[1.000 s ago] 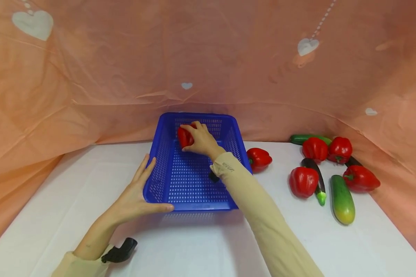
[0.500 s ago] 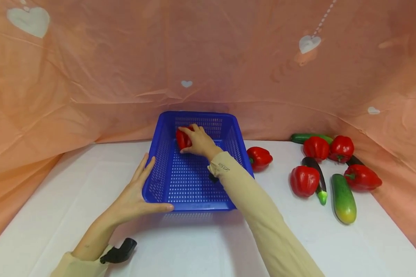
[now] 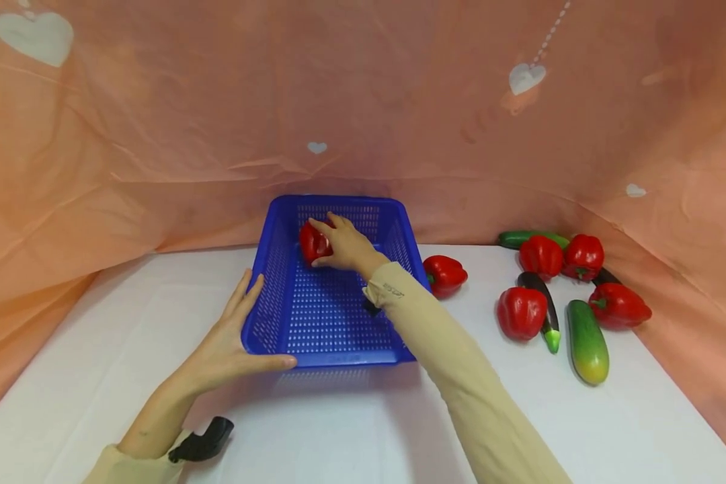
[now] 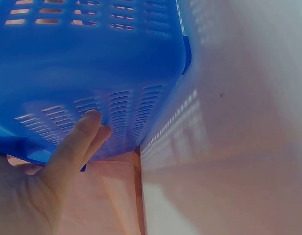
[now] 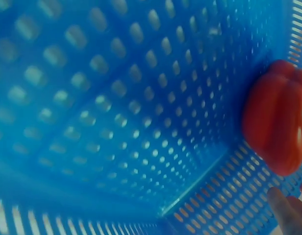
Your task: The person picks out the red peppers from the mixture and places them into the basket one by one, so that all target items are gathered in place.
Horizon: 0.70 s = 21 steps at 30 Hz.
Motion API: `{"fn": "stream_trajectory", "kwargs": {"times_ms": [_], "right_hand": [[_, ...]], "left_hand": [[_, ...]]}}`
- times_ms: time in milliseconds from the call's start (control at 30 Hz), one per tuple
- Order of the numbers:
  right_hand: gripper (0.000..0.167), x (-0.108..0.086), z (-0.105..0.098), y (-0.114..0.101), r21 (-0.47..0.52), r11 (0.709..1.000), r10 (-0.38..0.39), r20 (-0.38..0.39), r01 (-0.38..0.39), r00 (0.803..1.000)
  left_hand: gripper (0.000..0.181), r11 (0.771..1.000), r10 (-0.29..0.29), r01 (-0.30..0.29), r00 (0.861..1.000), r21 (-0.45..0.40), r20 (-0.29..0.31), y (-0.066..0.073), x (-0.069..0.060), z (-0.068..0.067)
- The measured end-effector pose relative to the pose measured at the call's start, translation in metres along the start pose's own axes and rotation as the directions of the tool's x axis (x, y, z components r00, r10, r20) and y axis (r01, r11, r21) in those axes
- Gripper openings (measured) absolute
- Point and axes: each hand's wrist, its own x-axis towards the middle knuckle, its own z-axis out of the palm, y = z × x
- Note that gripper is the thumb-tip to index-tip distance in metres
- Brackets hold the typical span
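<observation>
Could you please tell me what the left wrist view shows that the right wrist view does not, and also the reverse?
Only the left wrist view: the left hand, its fingers against the outside of the blue plastic basket, and the white tabletop beside it.

Only the right wrist view: the basket's interior, the red bell pepper within it, and fingertips of the right hand near the pepper.

Both: the basket's perforated blue walls.

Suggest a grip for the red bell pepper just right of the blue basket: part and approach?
Likely best: red bell pepper across its thick middle, squeezing near and far flanks, coming from above right. It lies on its side, stem toward the blue basket, which crowds its left end.
</observation>
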Motion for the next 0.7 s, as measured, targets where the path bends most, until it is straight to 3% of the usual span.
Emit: {"fn": "stream_trajectory", "kwargs": {"times_ms": [700], "right_hand": [[0.080,-0.018,-0.022,-0.004,-0.132,0.985,-0.118,-0.024,0.114,0.993]], "left_hand": [[0.125,1.000,0.004,-0.004,1.000,-0.004,0.014,-0.006,0.005,-0.003]]}}
